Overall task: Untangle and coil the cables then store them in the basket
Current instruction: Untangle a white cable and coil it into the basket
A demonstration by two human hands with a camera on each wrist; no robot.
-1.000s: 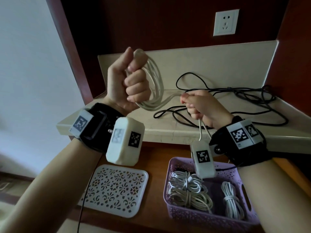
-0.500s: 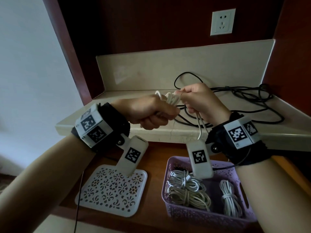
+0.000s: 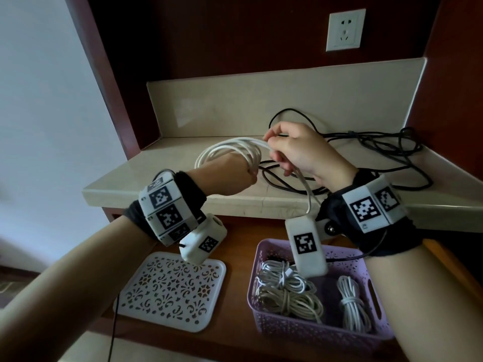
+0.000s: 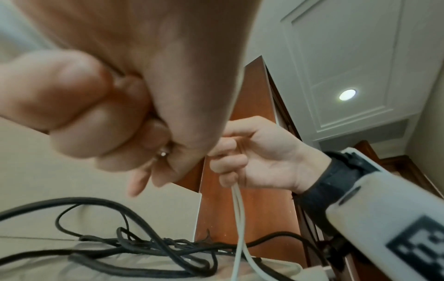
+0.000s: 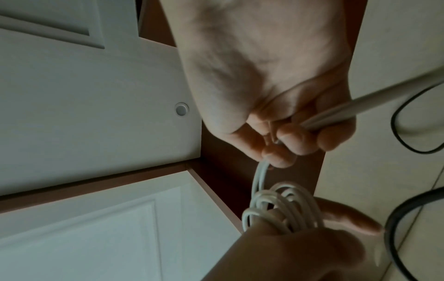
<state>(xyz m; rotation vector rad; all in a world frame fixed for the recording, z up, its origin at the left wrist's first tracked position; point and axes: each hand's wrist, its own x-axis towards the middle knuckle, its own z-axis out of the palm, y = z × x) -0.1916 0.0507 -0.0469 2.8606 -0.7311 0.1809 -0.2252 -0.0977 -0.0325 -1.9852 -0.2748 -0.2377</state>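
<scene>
A white cable (image 3: 222,150) is looped into a coil above the marble shelf (image 3: 162,184). My left hand (image 3: 230,176) grips the coil in a fist, its fingers (image 4: 72,117) curled tight. Just to the right, my right hand (image 3: 298,152) pinches the same white cable (image 5: 261,175), and the cable's tail (image 4: 238,218) hangs down past the wrist. A tangled black cable (image 3: 366,152) lies on the shelf behind both hands. The purple basket (image 3: 308,333) stands on the lower wooden surface and holds several coiled white cables (image 3: 287,288).
A white perforated lid (image 3: 172,286) lies left of the basket on the wooden surface. A wall socket (image 3: 345,30) sits above the shelf's marble backsplash. Dark wood panels close in the shelf on the left and right.
My left hand dropped from a raised fist to shelf height and turned knuckles up. The coil now spreads wide over it. My right hand rose slightly and drew the cable rightwards.
</scene>
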